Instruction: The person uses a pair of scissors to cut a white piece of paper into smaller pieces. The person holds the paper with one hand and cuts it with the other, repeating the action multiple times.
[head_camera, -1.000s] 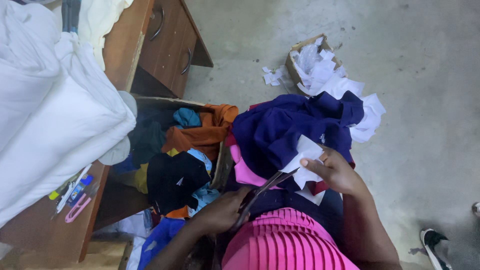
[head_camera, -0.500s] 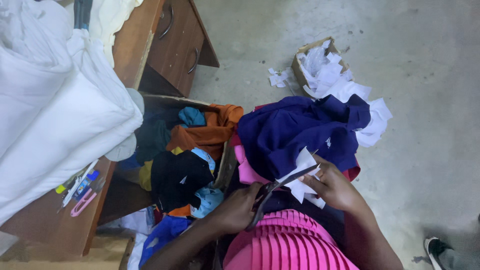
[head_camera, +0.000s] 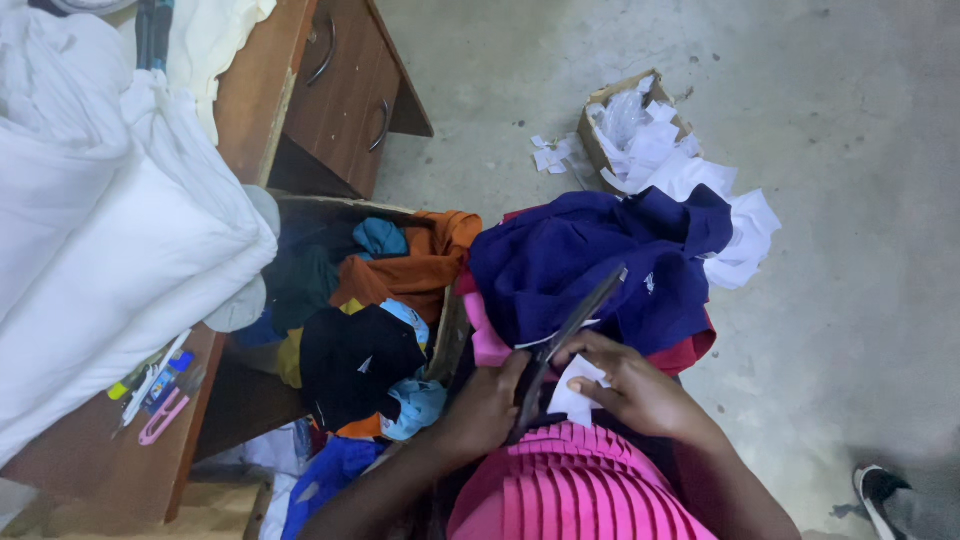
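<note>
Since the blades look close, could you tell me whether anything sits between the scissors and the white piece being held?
Nothing visible does: the scissors in the left hand lie right against the white piece pinched by the right hand.

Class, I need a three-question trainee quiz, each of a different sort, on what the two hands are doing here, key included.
1. True or false: the left hand grips the long dark scissors.
2. What does the right hand hold?
A. small white paper piece
B. pink clipper
C. orange cloth
3. Fill in: the navy blue garment lies beside an open cardboard ___ of mixed clothes.

Key: 1 true; 2 A; 3 box.
</note>
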